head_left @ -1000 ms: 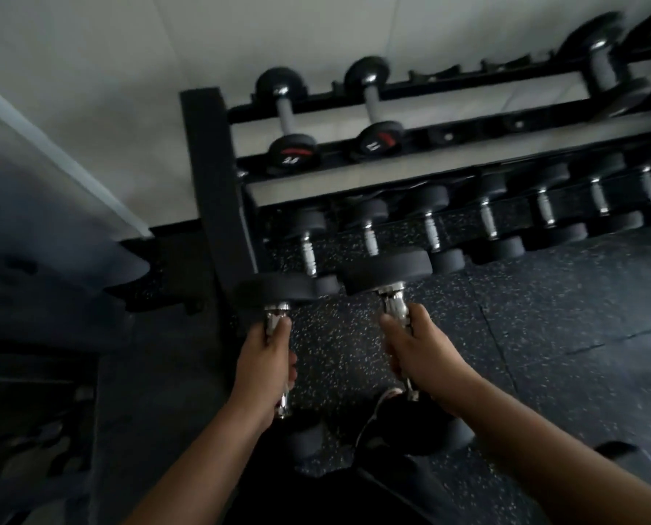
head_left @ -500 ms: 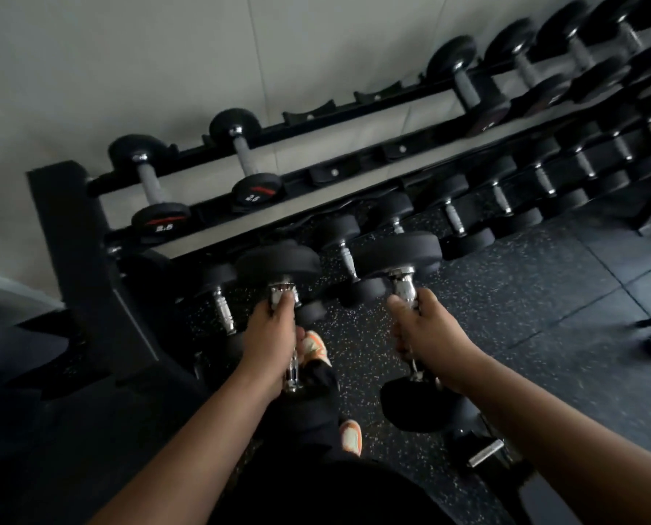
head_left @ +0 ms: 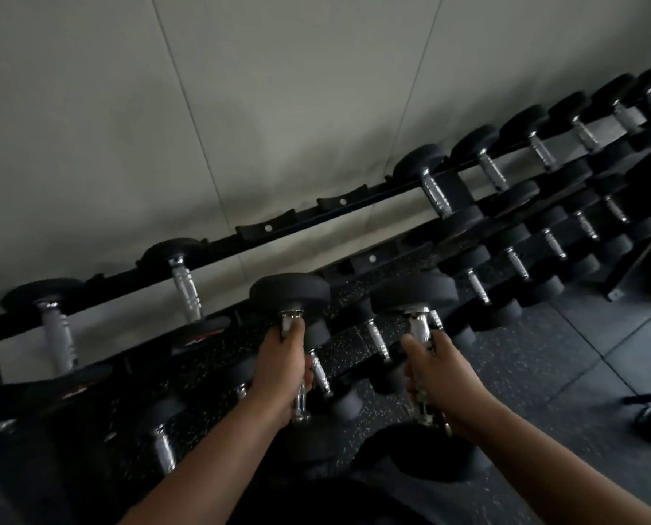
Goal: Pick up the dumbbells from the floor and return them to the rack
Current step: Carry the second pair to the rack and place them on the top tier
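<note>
Before the rack (head_left: 354, 216), you carry one dumbbell in each fist, both clear of the floor (head_left: 581, 354). Your left hand (head_left: 280, 367) wraps closed around the chrome handle of the left dumbbell (head_left: 290, 293); your right hand (head_left: 435, 377) is clenched likewise on the right dumbbell (head_left: 415, 293). Handles point away from you, far heads leading, presumably to slide straight onto the rails. Two empty cradles (head_left: 265, 228) sit above and beyond the heads, so the likely slots lie close. Fingers (head_left: 309, 373) curl under each handle, between the heads.
</note>
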Demonstrator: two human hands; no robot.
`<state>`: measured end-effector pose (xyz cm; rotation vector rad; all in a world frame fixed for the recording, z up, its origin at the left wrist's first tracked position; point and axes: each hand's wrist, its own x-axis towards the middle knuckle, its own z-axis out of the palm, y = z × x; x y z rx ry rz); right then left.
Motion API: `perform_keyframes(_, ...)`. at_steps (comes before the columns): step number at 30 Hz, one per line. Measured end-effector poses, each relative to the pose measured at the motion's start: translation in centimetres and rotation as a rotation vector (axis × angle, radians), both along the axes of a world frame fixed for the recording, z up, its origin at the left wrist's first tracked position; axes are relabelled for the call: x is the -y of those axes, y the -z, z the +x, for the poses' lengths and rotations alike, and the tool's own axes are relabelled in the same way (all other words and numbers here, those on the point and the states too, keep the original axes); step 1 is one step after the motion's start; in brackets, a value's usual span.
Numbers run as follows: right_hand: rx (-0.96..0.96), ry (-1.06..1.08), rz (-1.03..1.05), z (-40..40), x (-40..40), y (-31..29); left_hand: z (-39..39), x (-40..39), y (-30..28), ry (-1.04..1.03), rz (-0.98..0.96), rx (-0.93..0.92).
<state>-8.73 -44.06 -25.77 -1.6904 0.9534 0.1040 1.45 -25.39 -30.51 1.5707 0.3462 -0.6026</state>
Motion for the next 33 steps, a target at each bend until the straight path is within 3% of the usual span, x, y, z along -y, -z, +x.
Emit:
perform_keyframes(5, -0.011, 0.016, 0.045, 5.0, 4.9, 0.0, 5.1, 4.5, 0.7, -0.046, -0.012, -0.04)
perform_keyframes(16, -0.06, -0.229, 0.011, 15.9, 13.7, 2.2, 14.3, 11.1, 2.5, -0.408, 0.039, -0.115)
perform_keyframes(20, -0.083, -0.326, 0.005, 19.7, 15.2, 3.4, 17.2, 11.6, 3.9, -0.489, 0.075, -0.06)
perform_keyframes(30, -0.111, -0.404, 0.072, 25.2, 16.1, 5.4, 23.1, 11.4, 7.4, -0.548, 0.075, 0.014)
perform_keyframes(33, -0.105, -0.41, 0.088, 25.9, 15.9, 6.0, 23.7, 11.2, 9.2, -0.529, 0.16, 0.019)
